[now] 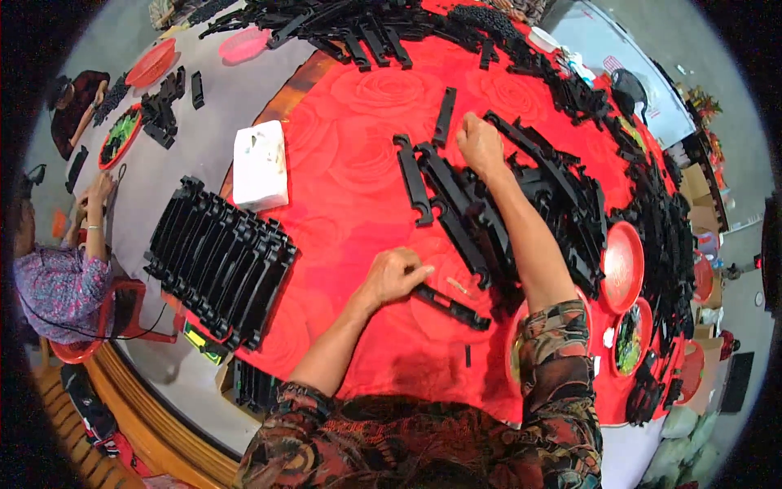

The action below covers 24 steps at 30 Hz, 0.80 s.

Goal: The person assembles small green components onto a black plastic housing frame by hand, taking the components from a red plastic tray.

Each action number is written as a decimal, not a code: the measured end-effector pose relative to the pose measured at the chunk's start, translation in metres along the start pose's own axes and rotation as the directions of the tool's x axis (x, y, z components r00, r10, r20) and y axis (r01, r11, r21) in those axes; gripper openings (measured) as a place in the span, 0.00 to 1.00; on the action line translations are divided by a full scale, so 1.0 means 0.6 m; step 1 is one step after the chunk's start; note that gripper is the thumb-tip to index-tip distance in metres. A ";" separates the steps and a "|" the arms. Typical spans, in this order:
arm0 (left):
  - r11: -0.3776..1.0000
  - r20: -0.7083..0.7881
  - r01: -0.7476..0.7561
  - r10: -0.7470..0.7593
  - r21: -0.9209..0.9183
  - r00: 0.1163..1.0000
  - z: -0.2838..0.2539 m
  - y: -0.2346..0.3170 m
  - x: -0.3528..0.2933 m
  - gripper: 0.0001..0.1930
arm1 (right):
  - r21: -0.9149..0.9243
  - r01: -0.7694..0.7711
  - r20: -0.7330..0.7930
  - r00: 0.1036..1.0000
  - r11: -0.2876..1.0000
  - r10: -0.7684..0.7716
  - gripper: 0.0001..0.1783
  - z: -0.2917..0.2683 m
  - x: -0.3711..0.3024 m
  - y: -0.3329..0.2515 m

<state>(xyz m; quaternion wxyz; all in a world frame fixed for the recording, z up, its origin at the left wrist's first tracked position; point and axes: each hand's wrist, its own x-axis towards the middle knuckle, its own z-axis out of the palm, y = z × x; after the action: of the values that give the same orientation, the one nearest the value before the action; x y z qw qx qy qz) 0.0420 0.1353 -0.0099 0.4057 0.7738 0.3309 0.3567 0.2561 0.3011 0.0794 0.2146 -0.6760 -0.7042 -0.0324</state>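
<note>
My left hand (397,275) is closed at the near middle of the table, its thumb over one end of a notched black plastic bar (453,308). The bar slants away to the right, low over the red cloth. Farther off, my right hand (481,145) is curled into a fist at the far edge of a loose heap of black plastic bars (468,212). Whatever its fingers hold, if anything, is hidden. Just left of that fist lies a single black bar (445,116), apart from the heap.
Stacked black bars (220,261) stand in rows at left, near a white tissue box (261,165). Red plastic bowls (622,267) sit at right. More black parts (358,33) line the far side of the red cloth (350,179). Another person (65,281) sits at far left.
</note>
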 end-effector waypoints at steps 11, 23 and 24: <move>0.995 -0.085 -0.091 0.094 0.034 0.992 0.015 -0.003 -0.012 0.20 | -0.036 0.013 0.068 0.998 0.999 -0.011 0.13 -0.006 -0.037 -0.017; 0.996 -0.032 -0.005 0.002 -0.089 0.999 0.000 -0.014 0.005 0.24 | -0.109 -0.089 0.234 0.966 0.990 0.112 0.21 0.104 0.049 -0.001; 0.995 -0.031 0.007 -0.010 -0.096 0.999 -0.001 -0.014 0.004 0.24 | -0.108 -0.091 0.242 0.964 0.990 0.115 0.21 0.085 0.047 -0.014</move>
<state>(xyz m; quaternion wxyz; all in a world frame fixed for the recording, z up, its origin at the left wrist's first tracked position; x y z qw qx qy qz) 0.0409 0.1409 -0.0161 0.4385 0.7463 0.3230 0.3827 0.2348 0.3439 0.0448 0.0938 -0.7199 -0.6871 0.0296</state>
